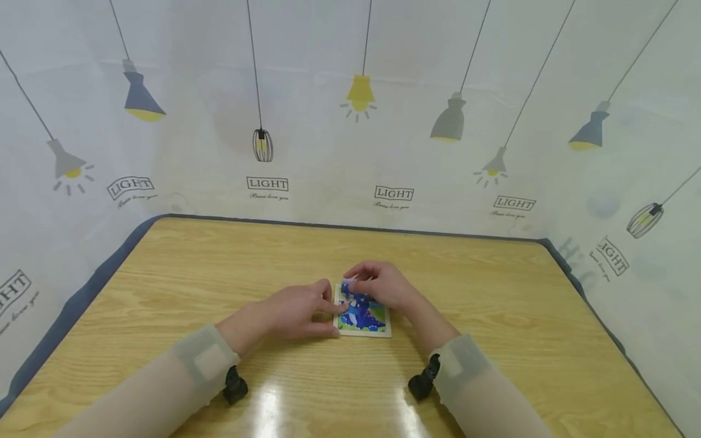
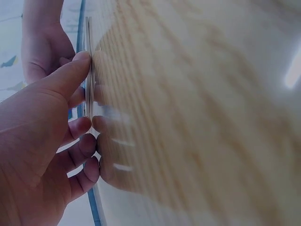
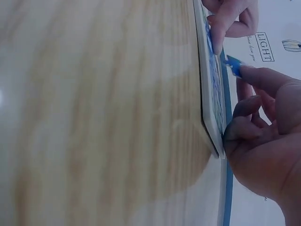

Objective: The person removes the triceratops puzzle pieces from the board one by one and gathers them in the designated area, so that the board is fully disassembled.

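right fingers (image 1: 358, 267) pinching blue piece (image 3: 233, 64) above puzzle (image 1: 364, 334), left fingers (image 1: 332, 307) parted, touching puzzle

We see even, bright light and two glare patches (image 1: 267, 410) on the near tabletop (image 1: 219, 255). Both wrist views show us dimmer, softly blurred detail.

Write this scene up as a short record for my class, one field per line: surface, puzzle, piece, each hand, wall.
Surface: wood-grain table
Puzzle: square puzzle, flat on the table, mostly blue and green, pale border
Piece: small blue piece, held off the puzzle near its far left corner
Left hand: left hand, index fingertip on the puzzle
Right hand: right hand, pinching the piece
Wall: pale wall, printed with hanging lamps and "LIGHT"
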The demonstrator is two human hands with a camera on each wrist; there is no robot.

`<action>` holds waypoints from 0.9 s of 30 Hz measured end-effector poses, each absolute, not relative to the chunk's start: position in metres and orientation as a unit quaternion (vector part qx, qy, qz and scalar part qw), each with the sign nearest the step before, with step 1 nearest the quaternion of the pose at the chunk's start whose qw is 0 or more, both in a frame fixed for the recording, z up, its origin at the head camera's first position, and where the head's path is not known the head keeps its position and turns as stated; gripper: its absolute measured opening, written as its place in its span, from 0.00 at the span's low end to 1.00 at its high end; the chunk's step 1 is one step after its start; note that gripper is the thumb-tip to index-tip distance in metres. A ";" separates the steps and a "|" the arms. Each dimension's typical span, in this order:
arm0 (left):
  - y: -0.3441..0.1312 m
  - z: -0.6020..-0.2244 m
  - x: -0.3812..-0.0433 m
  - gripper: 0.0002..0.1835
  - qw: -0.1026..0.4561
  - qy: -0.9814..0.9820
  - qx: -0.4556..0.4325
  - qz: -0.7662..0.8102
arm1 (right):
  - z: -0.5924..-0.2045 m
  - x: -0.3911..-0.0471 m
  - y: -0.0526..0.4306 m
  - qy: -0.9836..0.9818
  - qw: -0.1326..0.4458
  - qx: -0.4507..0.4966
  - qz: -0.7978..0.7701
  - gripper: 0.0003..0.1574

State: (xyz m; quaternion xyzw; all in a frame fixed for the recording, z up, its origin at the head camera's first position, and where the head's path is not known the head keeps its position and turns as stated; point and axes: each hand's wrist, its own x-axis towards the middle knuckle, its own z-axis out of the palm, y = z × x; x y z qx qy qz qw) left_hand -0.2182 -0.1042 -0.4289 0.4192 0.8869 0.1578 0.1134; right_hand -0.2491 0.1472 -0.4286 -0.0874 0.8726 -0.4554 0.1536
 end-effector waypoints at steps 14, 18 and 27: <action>-0.102 -0.429 -0.217 0.32 0.127 0.894 0.404 0.150 | -0.418 -0.240 0.204 0.838 0.130 -0.051 -0.527 0.16; -0.102 -0.427 -0.216 0.32 0.126 0.891 0.406 0.156 | -0.419 -0.239 0.228 0.847 0.111 -0.046 -0.518 0.19; -0.103 -0.428 -0.215 0.32 0.120 0.892 0.408 0.150 | -0.420 -0.248 0.267 0.873 0.088 -0.016 -0.479 0.20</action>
